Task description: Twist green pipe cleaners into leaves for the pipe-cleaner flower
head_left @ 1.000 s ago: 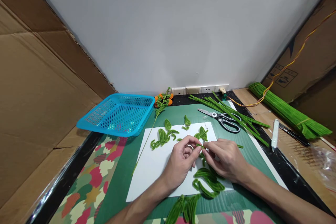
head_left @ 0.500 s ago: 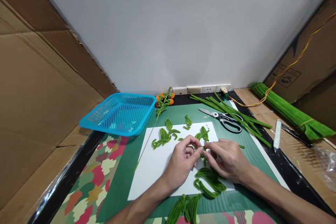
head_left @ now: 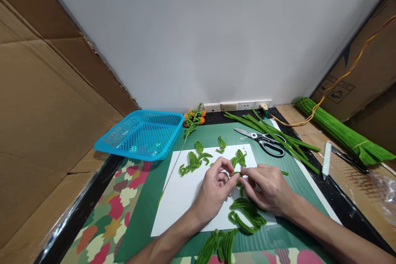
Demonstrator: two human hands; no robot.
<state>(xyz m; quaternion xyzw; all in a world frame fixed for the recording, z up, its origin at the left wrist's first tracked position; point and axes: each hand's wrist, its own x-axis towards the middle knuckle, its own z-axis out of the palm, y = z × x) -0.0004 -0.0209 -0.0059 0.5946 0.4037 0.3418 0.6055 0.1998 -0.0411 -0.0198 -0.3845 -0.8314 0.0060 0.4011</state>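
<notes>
Your left hand (head_left: 213, 192) and right hand (head_left: 267, 187) meet over the one white sheet (head_left: 182, 198) on the bench (head_left: 136, 210), each with fingertips pinched shut on the same small green pipe-cleaner piece (head_left: 236, 173), which sits just above the sheet's middle right. You have one blue basket (head_left: 140, 134) at the far left, one pair of scissors (head_left: 262, 140) lying beside a loose spread of long green stems (head_left: 278, 134), one tied green bundle (head_left: 337, 134) far right, and one orange-flowered sprig (head_left: 193, 119) by the wall. About half a dozen bent leaf shapes (head_left: 193, 160) lie beyond your hands, more curl under your right wrist. Against the frame a second ago, your hands hold the same pinch in almost the same spot; nothing else has shifted.
</notes>
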